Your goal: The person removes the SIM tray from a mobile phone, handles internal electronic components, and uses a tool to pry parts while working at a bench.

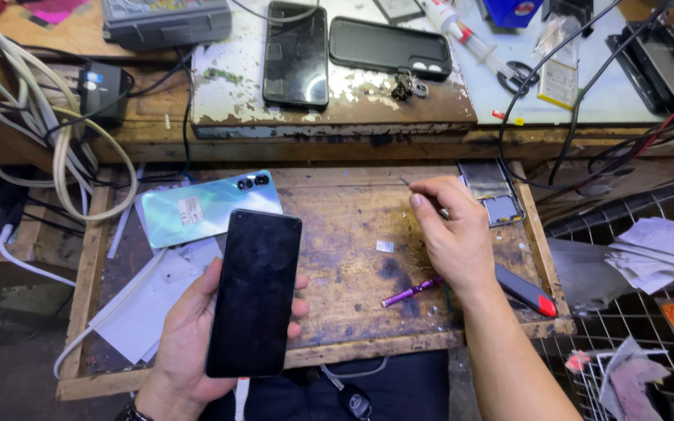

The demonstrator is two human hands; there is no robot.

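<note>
My left hand point(185, 343) holds a black smartphone point(255, 292) upright, its dark screen facing me, over the front of a worn wooden work board point(352, 234). My right hand point(450, 234) hovers over the board's right half and pinches thin metal tweezers point(423, 193) whose tip points to the upper left. A light blue-green phone back cover point(196, 206) with camera holes lies on the board behind the held phone. A tiny square chip point(384, 246) rests on the board near my right hand.
A purple screwdriver point(411, 293) and a black-and-red tool point(526, 290) lie by my right wrist. A metal phone frame point(493, 191) sits at the board's right edge. Behind, on a raised shelf, lie another dark phone point(296, 53), a black case point(388, 47), scissors and cables.
</note>
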